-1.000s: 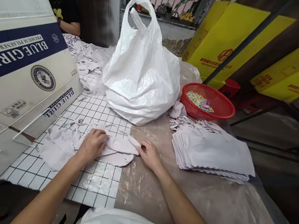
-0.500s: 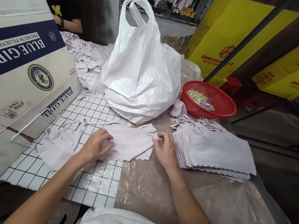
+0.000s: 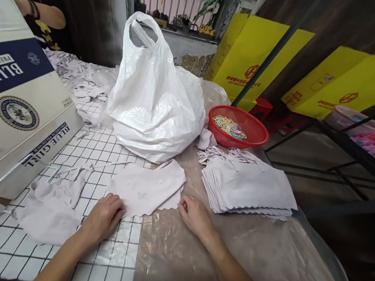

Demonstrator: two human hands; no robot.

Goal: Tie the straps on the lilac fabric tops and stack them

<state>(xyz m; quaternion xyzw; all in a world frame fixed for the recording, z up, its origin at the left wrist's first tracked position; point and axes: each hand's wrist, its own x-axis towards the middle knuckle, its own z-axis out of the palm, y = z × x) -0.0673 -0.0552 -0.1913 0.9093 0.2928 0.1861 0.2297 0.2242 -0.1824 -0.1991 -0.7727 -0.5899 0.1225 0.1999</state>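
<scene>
A pale lilac-grey cloth piece [image 3: 148,187] with a wavy cut edge lies spread on the table before me. My left hand [image 3: 102,219] is at its lower left corner, fingers curled together on the edge. At the lower right corner, my right hand [image 3: 195,214] pinches the cloth between thumb and fingers. To the right lies a neat stack of like cloth pieces [image 3: 249,185], with thin strips bunched at its far side. A crumpled cloth piece [image 3: 52,208] is left of my left hand.
A full white plastic bag [image 3: 156,93] stands behind the cloth. Right of it is a red basket [image 3: 237,126] holding small coloured items. A large beer carton [image 3: 12,86] blocks the left side. Behind it, a person's arm [image 3: 47,13] shows near more cloth [image 3: 84,80]. Yellow boxes [image 3: 258,51] stand beyond.
The view has swung right, so things sit further left. Both hands have come nearer to me along the cloth's front edge. My left fingers have closed, and the cloth lies flatter.
</scene>
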